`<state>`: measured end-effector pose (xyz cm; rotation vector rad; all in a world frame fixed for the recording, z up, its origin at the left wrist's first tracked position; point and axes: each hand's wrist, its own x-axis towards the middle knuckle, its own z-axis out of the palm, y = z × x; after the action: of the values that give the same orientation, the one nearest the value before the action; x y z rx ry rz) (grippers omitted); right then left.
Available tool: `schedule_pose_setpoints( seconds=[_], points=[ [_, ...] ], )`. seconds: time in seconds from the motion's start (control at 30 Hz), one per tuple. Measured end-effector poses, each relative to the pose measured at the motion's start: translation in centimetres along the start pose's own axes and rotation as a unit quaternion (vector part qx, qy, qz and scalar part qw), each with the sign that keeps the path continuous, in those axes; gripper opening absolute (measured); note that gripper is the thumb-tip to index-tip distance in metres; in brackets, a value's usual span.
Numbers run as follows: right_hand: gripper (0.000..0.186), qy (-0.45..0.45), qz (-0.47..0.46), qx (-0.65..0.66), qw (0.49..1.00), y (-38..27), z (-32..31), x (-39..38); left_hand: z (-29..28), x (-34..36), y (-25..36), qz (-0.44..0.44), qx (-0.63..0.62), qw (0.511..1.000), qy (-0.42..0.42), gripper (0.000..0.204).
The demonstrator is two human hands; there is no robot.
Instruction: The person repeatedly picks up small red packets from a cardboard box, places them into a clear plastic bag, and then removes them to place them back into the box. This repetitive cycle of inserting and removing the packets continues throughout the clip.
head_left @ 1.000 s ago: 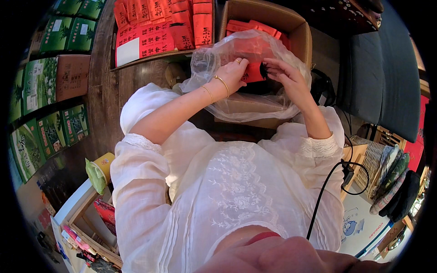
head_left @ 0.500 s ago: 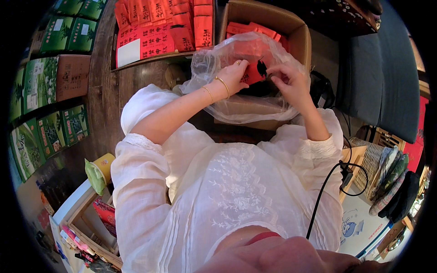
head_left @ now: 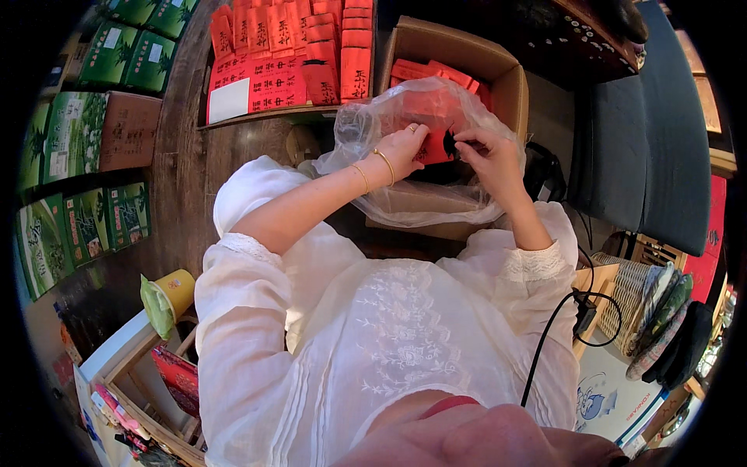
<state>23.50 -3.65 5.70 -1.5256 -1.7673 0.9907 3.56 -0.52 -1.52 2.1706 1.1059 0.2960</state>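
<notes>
My left hand (head_left: 400, 152) is closed on a red packet (head_left: 438, 149) inside a crumpled clear plastic bag (head_left: 358, 124). My right hand (head_left: 487, 154) pinches at a dark, irregular bit (head_left: 449, 142) at the packet's right edge; I cannot make out what it is. The bag's rim surrounds both hands and sits over an open cardboard box (head_left: 506, 71), where more red packets (head_left: 412, 70) show at the back.
Another carton of upright red packets (head_left: 280, 31) stands at back left. Stacked green boxes (head_left: 70, 132) line the left side. A dark padded bench (head_left: 638, 140), a basket of cloths (head_left: 630, 311) and a black cable (head_left: 545, 335) are at right; a yellow tub (head_left: 175, 288) is lower left.
My right hand has gone from loosely spread fingers to a pinch beside the packet's dark edge. The whole view has shifted, so bag and boxes sit somewhat lower in the picture.
</notes>
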Motion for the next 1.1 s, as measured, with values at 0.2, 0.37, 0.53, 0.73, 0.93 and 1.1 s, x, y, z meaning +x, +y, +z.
schedule_pose_setpoints(
  seconds=[0.2,0.37,0.53,0.73,0.93,1.1],
  points=[
    [0.020,0.023,-0.084,-0.080,0.993,-2.4,0.0,0.3,-0.1,-0.3,0.3,0.028,0.040,0.999,-0.006,0.059],
    [0.017,-0.022,-0.142,-0.117,0.983,0.1,0.6,0.3,-0.1,-0.3,0.4,0.079,0.052,0.995,0.008,0.058],
    [0.008,0.036,-0.066,-0.043,0.996,-1.0,0.0,0.2,-0.1,-0.4,0.1,0.013,0.004,1.000,0.000,0.059],
    [0.016,0.054,-0.123,-0.099,0.986,-2.4,-0.4,0.2,0.1,-0.2,-0.4,0.014,-0.022,0.999,0.022,0.060],
    [0.017,-0.002,-0.076,-0.067,0.995,-1.1,1.3,-0.6,0.2,0.0,-0.1,0.017,-0.042,0.999,0.029,0.061],
    [0.014,0.036,-0.048,-0.035,0.998,-0.9,0.9,-0.4,0.1,-0.1,0.0,0.023,-0.046,0.998,0.041,0.060]
  ],
)
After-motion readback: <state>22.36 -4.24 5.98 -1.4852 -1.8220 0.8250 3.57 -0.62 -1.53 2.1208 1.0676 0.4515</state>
